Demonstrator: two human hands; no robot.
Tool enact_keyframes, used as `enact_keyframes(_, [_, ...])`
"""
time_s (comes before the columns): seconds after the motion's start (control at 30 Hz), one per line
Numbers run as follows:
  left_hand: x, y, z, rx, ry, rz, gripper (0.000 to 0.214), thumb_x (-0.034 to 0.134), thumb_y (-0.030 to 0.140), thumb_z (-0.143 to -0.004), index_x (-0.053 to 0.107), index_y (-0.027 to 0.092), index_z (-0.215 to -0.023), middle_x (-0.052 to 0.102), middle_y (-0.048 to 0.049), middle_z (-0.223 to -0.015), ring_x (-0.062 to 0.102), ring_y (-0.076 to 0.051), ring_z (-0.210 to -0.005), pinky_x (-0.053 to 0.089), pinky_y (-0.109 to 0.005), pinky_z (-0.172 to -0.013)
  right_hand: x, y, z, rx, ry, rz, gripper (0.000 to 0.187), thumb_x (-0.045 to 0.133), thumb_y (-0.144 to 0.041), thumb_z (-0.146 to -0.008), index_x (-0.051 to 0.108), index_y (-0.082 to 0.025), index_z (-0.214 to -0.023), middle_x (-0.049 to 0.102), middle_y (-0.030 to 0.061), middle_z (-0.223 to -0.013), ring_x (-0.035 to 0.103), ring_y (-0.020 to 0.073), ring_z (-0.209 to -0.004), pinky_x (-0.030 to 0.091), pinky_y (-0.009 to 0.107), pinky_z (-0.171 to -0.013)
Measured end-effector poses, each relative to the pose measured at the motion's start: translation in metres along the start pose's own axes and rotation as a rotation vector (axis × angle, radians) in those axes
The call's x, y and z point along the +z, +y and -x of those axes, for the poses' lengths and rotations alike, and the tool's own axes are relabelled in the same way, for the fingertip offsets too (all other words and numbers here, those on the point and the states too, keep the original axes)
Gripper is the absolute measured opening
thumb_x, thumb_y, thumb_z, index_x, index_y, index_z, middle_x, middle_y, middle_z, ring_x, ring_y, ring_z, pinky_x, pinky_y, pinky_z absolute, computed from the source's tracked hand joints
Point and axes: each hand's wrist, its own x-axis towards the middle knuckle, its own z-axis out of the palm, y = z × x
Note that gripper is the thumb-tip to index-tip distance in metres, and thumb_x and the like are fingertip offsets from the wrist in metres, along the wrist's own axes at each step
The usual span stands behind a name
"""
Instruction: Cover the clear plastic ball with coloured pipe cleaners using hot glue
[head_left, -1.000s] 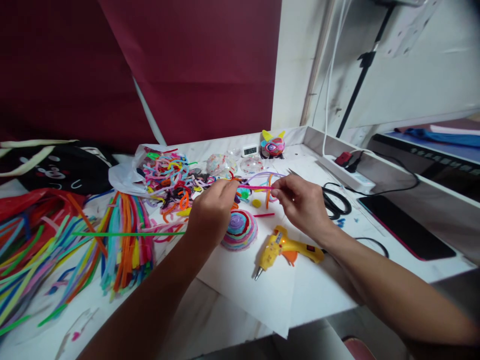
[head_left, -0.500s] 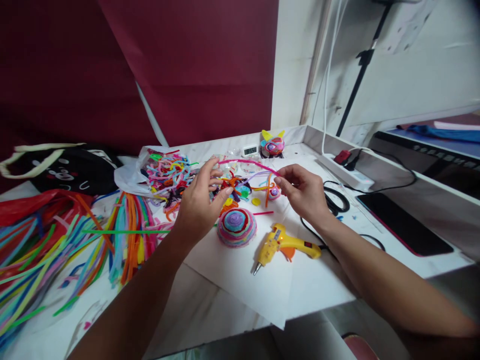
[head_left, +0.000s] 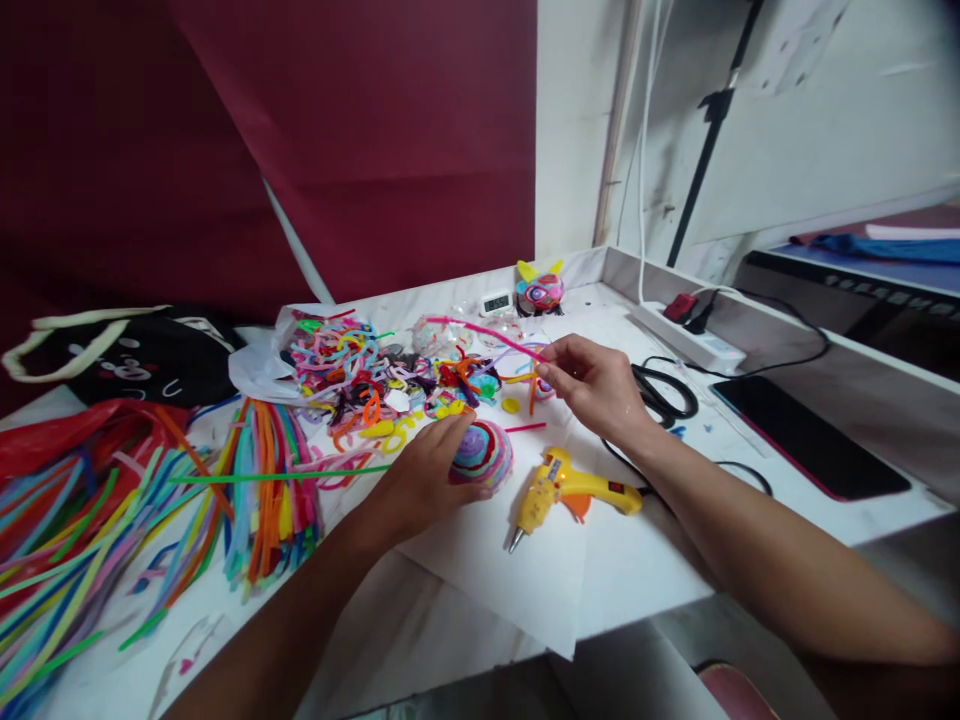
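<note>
My right hand (head_left: 592,385) pinches one end of a pink pipe cleaner (head_left: 487,331) that arcs up and to the left above the table. My left hand (head_left: 431,475) rests low on the white paper, its fingers curled against the left side of a striped dome of coiled pipe cleaners (head_left: 484,453). A yellow glue gun (head_left: 566,488) lies just right of the dome, nozzle pointing toward me.
A heap of cut pipe cleaner pieces (head_left: 360,375) lies behind the dome, and long pipe cleaners (head_left: 150,500) spread at left. Black scissors (head_left: 664,395), a power strip (head_left: 686,335), a dark tablet (head_left: 810,435), a small clock (head_left: 496,300) and a finished striped figure (head_left: 540,290) sit at right and back.
My left hand let go of the pink pipe cleaner and dropped to the striped dome. My right hand kept the pipe cleaner raised.
</note>
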Motion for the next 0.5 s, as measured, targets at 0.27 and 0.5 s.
enact_keyframes(0.27, [0.0014, -0.0042, -0.0049, 0.040, 0.059, -0.016, 0.074, 0.071, 0.048, -0.074, 0.049, 0.020, -0.139, 0.054, -0.0166, -0.141, 0.049, -0.035, -0.130, 0.038, -0.052, -0.108, 0.0026, -0.0017, 0.0007, 0.018, -0.048, -0.040, 0.008, 0.062, -0.026, -0.081, 0.061, -0.018, -0.081, 0.060, -0.0011, -0.065, 0.052, 0.0121, -0.056, 0.039, 0.025, -0.054])
enact_keyframes(0.5, [-0.0013, -0.0028, -0.0059, 0.059, 0.045, -0.043, 0.081, 0.074, 0.053, -0.070, 0.049, 0.017, -0.139, 0.053, -0.0187, -0.140, 0.047, -0.036, -0.130, 0.038, -0.051, -0.108, 0.0027, -0.0026, 0.0003, 0.049, -0.070, -0.100, 0.009, 0.061, -0.026, -0.080, 0.061, -0.018, -0.080, 0.060, -0.0011, -0.064, 0.052, 0.0119, -0.055, 0.039, 0.025, -0.054])
